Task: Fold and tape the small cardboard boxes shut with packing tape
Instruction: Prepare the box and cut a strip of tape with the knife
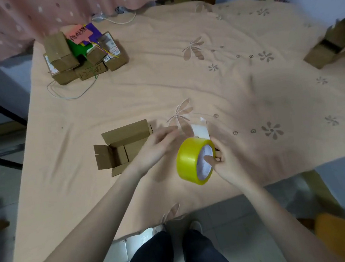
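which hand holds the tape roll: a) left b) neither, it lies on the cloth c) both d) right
d: the right hand grips the yellow tape roll with fingers through its core, while the left hand is at the pulled-out strip, not on the roll.

One tape roll (195, 161), one open box (119, 148), perhaps six stacked boxes (83, 55) at ten o'clock, one box (326, 50) at two o'clock, two hands
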`<state>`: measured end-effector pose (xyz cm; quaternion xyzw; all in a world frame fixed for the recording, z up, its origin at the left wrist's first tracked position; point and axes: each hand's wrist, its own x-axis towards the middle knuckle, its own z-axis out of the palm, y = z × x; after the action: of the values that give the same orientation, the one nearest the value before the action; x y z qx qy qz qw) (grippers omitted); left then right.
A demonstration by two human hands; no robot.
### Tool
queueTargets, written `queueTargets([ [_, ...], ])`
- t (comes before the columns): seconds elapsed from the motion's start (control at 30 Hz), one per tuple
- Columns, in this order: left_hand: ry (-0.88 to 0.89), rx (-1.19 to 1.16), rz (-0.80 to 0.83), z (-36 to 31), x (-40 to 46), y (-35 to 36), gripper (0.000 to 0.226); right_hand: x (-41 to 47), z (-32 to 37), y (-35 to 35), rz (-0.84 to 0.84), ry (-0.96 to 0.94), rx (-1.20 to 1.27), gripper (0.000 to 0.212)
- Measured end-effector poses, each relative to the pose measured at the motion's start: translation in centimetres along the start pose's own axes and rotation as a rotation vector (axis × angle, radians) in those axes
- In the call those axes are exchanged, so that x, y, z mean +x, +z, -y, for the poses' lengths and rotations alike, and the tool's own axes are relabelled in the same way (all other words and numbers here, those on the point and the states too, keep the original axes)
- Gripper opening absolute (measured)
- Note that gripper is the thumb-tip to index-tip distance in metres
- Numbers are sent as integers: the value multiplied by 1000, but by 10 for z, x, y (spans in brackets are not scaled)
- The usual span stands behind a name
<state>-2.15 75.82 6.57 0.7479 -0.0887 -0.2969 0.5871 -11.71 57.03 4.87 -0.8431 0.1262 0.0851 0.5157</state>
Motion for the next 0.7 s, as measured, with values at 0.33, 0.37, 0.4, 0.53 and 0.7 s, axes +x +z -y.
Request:
queueTargets([
  [0.33,170,-170,-51,-53,-17,8,14,5,45,5,56,-175,7,37],
  [0.37,210,-146,-108,-56,-19,8,12,5,45,4,55,-169,25,36],
  [0.4,244,-125,-162,-58,-21,7,12,6,45,6,52,-158,63,32],
  [0.53,306,-117,-317,-57,-26,1,14,5,43,13,41,-144,142,31],
  [0.7,251,-264,-348,-43,-28,-1,17,-2,58,8,-22,-388,-26,39],
])
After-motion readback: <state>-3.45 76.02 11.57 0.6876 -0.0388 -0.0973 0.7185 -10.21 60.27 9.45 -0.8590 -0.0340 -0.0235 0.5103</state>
